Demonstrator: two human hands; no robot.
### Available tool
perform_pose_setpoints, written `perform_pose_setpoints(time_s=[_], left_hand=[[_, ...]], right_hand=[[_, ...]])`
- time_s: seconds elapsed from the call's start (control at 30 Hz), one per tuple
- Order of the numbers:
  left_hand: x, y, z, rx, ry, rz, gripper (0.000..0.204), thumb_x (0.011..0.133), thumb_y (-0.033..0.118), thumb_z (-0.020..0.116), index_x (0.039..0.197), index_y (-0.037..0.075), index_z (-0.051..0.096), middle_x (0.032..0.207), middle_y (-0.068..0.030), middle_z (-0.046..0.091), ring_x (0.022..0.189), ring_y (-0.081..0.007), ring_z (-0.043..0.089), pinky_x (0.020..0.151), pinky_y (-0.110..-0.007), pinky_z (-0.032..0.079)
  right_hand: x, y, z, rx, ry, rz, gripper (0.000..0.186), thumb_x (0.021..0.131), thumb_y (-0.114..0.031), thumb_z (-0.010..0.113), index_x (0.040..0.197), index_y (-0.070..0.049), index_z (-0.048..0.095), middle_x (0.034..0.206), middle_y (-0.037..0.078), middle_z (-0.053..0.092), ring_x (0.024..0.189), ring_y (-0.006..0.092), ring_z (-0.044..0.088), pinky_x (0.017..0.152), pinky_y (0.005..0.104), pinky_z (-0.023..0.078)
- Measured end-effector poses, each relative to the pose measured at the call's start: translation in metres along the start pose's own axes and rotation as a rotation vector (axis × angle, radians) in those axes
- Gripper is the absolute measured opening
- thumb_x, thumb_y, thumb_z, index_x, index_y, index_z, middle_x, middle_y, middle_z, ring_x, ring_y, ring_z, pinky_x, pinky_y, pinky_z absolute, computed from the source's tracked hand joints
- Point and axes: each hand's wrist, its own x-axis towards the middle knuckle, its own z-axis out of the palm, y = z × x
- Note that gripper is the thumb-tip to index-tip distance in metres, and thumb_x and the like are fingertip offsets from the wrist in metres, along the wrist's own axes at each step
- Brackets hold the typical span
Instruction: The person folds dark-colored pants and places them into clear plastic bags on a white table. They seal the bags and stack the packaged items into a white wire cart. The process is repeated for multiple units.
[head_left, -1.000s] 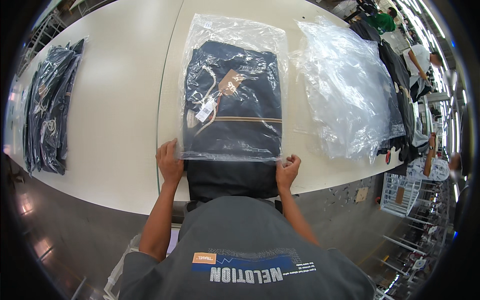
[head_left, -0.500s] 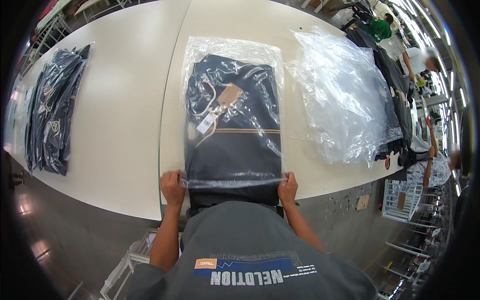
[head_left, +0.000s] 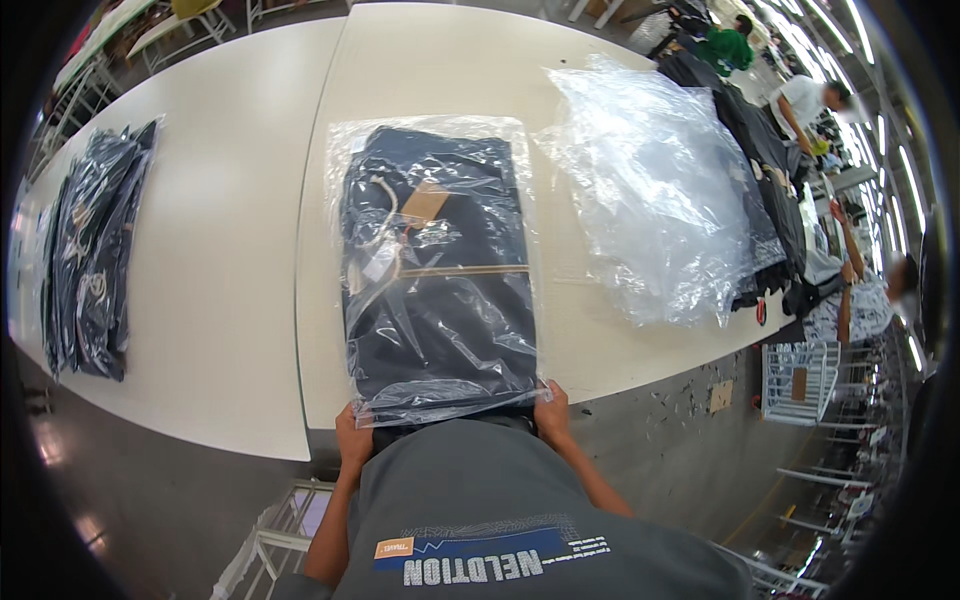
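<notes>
A folded dark garment point(head_left: 440, 320) with a cream cord, a brown tag and a white label lies inside a clear plastic bag point(head_left: 480, 127) in front of me. The bag's near edge reaches my body at the table's front. My left hand point(head_left: 357, 428) grips its lower left corner, and my right hand point(head_left: 549, 412) grips the lower right corner, both with fingers closed on the plastic.
A stack of bagged dark garments point(head_left: 90, 250) lies left; loose clear bags point(head_left: 650, 190), dark garments point(head_left: 775, 190) and a red-handled tool point(head_left: 762, 310) right. Co-workers point(head_left: 880, 305) are at the far right. A white wire cart point(head_left: 800, 385) stands by the table point(head_left: 210, 300).
Both my hands have drawn the bag's edge down toward my body. The plastic now covers the dark part of the garment that showed below it, and the whole bag sits nearer me.
</notes>
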Motion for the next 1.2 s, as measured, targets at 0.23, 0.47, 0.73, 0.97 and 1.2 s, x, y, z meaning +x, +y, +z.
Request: perform_pose_setpoints(time_s=[0.23,0.47,0.73,0.97,1.2], left_hand=[[0.138,0.031,0.023,-0.194,0.240,-0.046,0.010,0.090,0.006,0.060,0.089,-0.003,0.066,0.074,-0.0065,0.065,0.070,-0.0124,0.059,0.063,-0.031,0.048],[0.096,0.038,-0.004,-0.099,0.247,-0.046,0.008,0.088,0.002,0.060,0.092,-0.003,0.065,0.077,-0.0076,0.068,0.068,-0.0172,0.067,0.052,-0.031,0.054],[0.047,0.013,-0.034,0.314,0.116,-0.044,0.021,0.080,0.007,0.068,0.099,-0.001,0.066,0.079,-0.0184,0.067,0.077,-0.0275,0.069,0.071,-0.039,0.052],[0.096,0.050,-0.105,-0.015,-0.237,-0.249,0.054,0.083,0.012,0.072,0.132,-0.002,0.057,0.108,-0.0100,0.069,0.092,-0.0189,0.067,0.078,-0.034,0.056],[0.139,0.095,-0.013,0.045,-0.221,-0.190,0.034,0.081,0.012,0.077,0.108,-0.006,0.067,0.088,-0.0099,0.070,0.073,-0.0156,0.066,0.063,-0.031,0.052]], right_hand=[[0.103,-0.075,0.075,0.029,0.245,-0.124,0.014,0.089,0.000,0.052,0.096,0.003,0.063,0.079,0.012,0.065,0.068,0.0226,0.062,0.059,0.0350,0.053],[0.069,-0.060,0.020,0.352,0.075,0.028,0.020,0.094,0.002,0.041,0.101,0.004,0.060,0.089,0.013,0.066,0.072,0.0231,0.072,0.050,0.0348,0.061],[0.025,-0.020,-0.005,0.213,-0.170,0.141,0.019,0.097,-0.002,0.051,0.112,0.003,0.061,0.094,0.014,0.069,0.078,0.0239,0.073,0.065,0.0352,0.063],[0.077,-0.036,-0.075,0.191,-0.187,0.151,0.030,0.095,-0.015,0.062,0.117,0.005,0.063,0.098,0.011,0.070,0.086,0.0171,0.069,0.076,0.0306,0.058],[0.096,-0.101,0.026,0.042,-0.541,0.082,0.052,0.085,-0.028,0.081,0.117,0.009,0.064,0.103,0.013,0.070,0.092,0.0175,0.067,0.079,0.0305,0.054]])
